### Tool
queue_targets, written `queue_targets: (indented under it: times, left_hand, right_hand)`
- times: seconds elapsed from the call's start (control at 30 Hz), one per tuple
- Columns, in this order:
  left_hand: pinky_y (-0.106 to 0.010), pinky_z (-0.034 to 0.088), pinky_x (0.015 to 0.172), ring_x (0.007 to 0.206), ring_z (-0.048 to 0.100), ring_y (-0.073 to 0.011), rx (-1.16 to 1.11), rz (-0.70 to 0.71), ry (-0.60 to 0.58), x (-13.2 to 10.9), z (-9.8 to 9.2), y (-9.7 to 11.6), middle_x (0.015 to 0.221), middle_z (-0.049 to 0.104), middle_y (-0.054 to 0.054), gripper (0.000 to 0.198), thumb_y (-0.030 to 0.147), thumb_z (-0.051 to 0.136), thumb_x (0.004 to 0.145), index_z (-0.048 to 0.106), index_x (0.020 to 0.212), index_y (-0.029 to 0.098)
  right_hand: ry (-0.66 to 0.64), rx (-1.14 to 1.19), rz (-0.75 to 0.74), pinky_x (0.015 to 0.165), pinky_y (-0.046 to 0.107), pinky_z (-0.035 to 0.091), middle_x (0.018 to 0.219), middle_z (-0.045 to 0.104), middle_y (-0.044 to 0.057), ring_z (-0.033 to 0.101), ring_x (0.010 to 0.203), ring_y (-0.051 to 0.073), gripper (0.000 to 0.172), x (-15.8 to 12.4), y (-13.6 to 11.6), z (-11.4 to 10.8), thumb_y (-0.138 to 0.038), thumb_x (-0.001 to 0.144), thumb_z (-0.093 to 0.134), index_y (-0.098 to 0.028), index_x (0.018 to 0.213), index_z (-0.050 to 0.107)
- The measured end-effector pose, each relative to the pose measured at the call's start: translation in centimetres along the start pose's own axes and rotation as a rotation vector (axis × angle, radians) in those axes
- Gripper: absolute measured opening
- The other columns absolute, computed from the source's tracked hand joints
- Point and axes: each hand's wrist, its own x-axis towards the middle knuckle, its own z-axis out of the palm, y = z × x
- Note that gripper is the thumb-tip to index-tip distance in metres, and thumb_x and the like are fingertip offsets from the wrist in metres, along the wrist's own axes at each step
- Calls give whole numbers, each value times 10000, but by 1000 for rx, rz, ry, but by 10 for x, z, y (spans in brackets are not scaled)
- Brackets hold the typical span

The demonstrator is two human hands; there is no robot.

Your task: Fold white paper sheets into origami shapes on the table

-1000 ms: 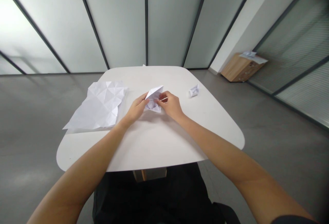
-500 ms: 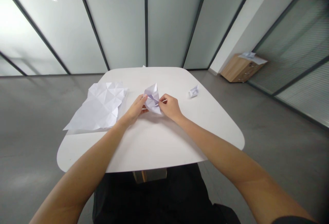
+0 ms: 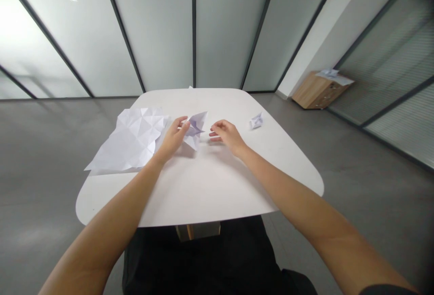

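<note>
A small folded white paper piece (image 3: 194, 129) is pinched in my left hand (image 3: 173, 137), raised a little off the white table (image 3: 210, 182). My right hand (image 3: 226, 134) hovers just to the right of the paper, apart from it, with its fingers loosely curled and nothing in them. Both hands are over the middle of the table's far half.
A pile of creased white sheets (image 3: 130, 139) lies on the table's left side. A small folded paper figure (image 3: 257, 120) sits near the right edge. A wooden cabinet (image 3: 317, 89) with papers on top stands by the wall at the right. Glass partitions ring the room.
My right hand has let go of the folded paper and moved slightly right. My left hand has carried the paper a little to the left.
</note>
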Motion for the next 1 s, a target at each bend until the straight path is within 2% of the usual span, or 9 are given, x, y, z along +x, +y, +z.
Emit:
queue_targets:
  times: [0.07,0.17,0.27,0.33,0.47,0.63,0.7,0.83,1.0]
  left_hand:
    - [-256,468,741,870,606,-160,50,66,-32,-4,3,1,1096,613,-50,582,569,696,903,608,1377,243]
    - [-261,496,743,843,631,-146,14,100,-151,-10,10,5,1142,600,-60,592,548,703,906,576,1394,240]
    - [-269,521,785,856,650,-142,30,137,-183,-13,14,9,1163,603,-68,605,508,731,892,557,1399,228]
    - [-269,528,784,850,654,-137,60,158,-181,-12,13,9,1172,604,-72,604,481,743,886,553,1399,224]
    - [-276,556,797,890,664,-147,73,178,-238,-11,11,5,1204,599,-89,612,459,761,881,544,1406,229]
    - [-291,589,835,938,661,-158,91,212,-337,-16,15,3,1249,588,-101,679,441,811,845,523,1433,262]
    - [-300,592,853,969,662,-169,74,216,-356,-19,18,4,1261,584,-104,689,443,812,846,515,1443,270]
    - [-291,573,863,992,658,-174,27,213,-332,-19,20,6,1242,590,-100,691,440,810,848,512,1445,264]
    - [-264,545,769,855,642,-131,-26,149,-83,-9,16,-1,1156,582,-56,622,496,751,882,526,1411,258]
  right_hand:
    - [33,-240,-105,729,362,638,914,722,29,730,786,190,277,-2,4,4,-443,813,776,-225,883,620]
    - [100,-527,-202,758,337,608,878,733,23,703,741,175,254,-3,9,11,-374,775,811,-221,862,627]
    - [100,-521,-125,702,294,589,859,739,16,704,691,161,80,-1,14,12,-239,817,716,-216,844,644]
    - [89,-461,-70,650,277,579,868,742,12,706,654,155,33,2,17,11,-194,834,656,-216,859,657]
    - [153,-465,-63,680,304,585,904,760,35,726,673,178,102,5,18,7,-206,883,600,-212,937,687]
    - [177,-686,-152,843,337,553,1041,801,87,752,980,271,195,1,12,6,-182,868,616,-209,997,760]
    - [161,-734,-158,836,330,540,1042,808,89,745,995,282,191,-2,11,7,-195,859,640,-209,990,778]
    - [170,-766,-154,769,316,505,963,810,88,739,891,263,167,-4,7,7,-268,889,644,-206,928,794]
    - [110,-895,-244,703,309,415,799,773,70,680,764,222,262,-2,-1,0,-337,924,588,-220,774,768]
